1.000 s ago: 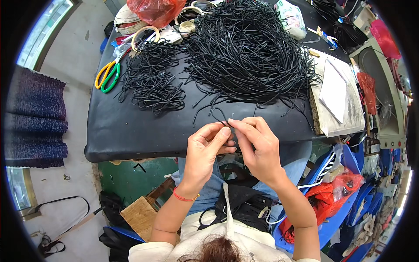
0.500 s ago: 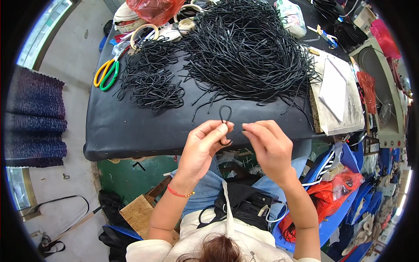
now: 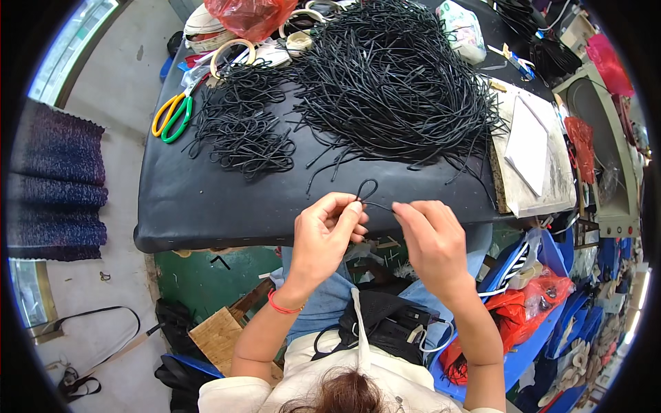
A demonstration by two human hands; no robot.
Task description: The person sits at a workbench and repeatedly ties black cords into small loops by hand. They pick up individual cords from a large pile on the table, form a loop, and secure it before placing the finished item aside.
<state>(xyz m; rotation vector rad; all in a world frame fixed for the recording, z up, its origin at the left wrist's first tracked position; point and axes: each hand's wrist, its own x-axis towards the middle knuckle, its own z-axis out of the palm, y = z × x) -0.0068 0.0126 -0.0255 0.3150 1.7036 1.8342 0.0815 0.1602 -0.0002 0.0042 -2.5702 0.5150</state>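
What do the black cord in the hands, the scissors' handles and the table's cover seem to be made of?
Black cord: perhaps textile or rubber, smooth-looking; it bends into a loop, surface detail too small to tell.
Scissors' handles: likely plastic, from their even, bright yellow and green.
Table's cover: probably vinyl or leather, smooth with soft sheen.

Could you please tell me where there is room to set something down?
The black tabletop is bare at front left, bordered by scissors, looped cords and left hand, and between cord heap and right hand. The heap crowds the back.

Scissors (image 3: 188, 110) left of cord piles (image 3: 396, 89) on the table (image 3: 206, 206)
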